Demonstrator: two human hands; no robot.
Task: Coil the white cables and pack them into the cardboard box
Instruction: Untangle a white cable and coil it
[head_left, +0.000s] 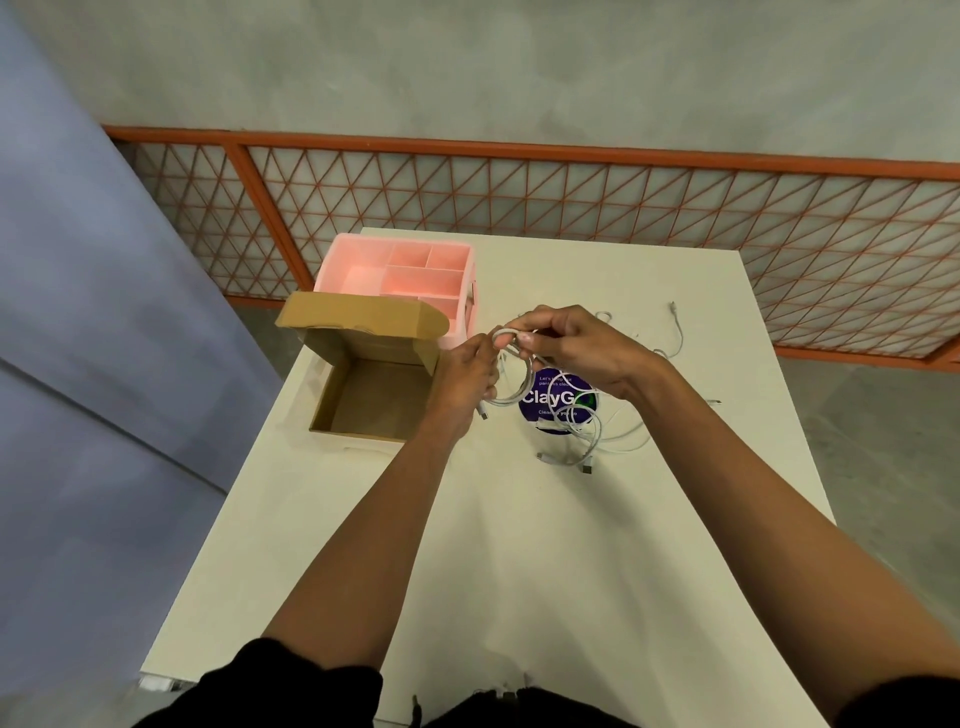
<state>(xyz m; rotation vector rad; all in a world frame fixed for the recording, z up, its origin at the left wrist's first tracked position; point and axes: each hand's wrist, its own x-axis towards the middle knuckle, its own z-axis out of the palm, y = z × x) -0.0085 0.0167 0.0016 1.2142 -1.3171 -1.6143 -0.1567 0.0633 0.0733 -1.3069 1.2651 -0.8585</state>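
Observation:
A partly coiled white cable (511, 387) hangs in loops between both hands above the white table (519, 545). My left hand (462, 379) grips the coil's lower left side, and a plug end dangles just below it. My right hand (576, 351) pinches the top of the coil between thumb and fingers. The open cardboard box (371, 400) sits just left of my left hand, its lid flap raised at the back; nothing shows inside it. Several loose white cables (587, 436) lie tangled on the table below and right of my right hand.
A pink plastic organiser (405, 275) with several compartments stands behind the box. A round purple sticker (558, 400) lies on the table under the cables. An orange mesh railing (571, 202) runs behind the table. A blue panel (78, 312) stands at the left.

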